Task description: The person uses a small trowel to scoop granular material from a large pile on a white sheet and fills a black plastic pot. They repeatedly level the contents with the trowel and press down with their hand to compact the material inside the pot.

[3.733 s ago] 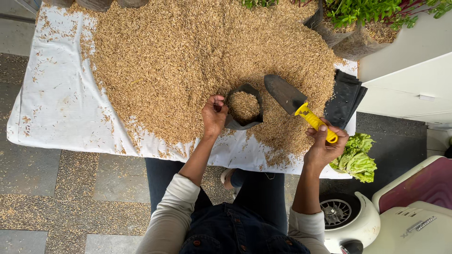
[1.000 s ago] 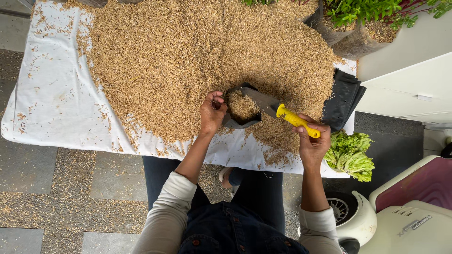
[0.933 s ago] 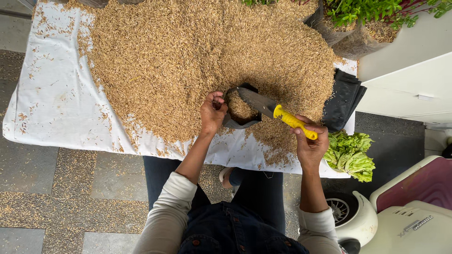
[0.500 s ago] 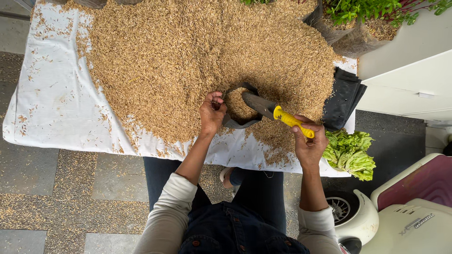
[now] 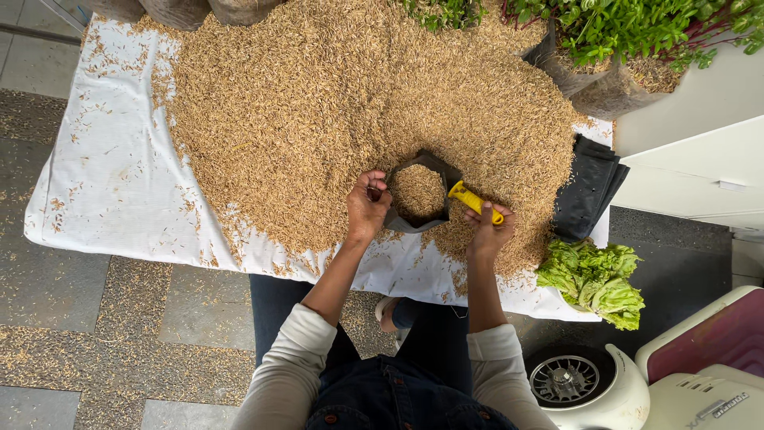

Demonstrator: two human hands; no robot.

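A big heap of tan husks (image 5: 350,103) covers a white sheet (image 5: 103,191) on the ground. A small black grow bag (image 5: 434,166) stands open at the heap's near edge, filled with husks. My left hand (image 5: 368,205) grips the bag's left rim. My right hand (image 5: 487,231) holds the yellow handle of a trowel (image 5: 473,201). Its blade points down into the bag and is hidden in the husks.
Folded black bags (image 5: 587,187) lie at the right of the heap. A green lettuce (image 5: 595,275) sits at the sheet's right corner. Planted bags of greens (image 5: 629,40) stand at the top right. A white and maroon appliance (image 5: 692,366) is at the bottom right.
The trowel swung from over the heap on the right into the bag, tipping its blade down. My right hand moved left with it. My left hand stayed on the rim.
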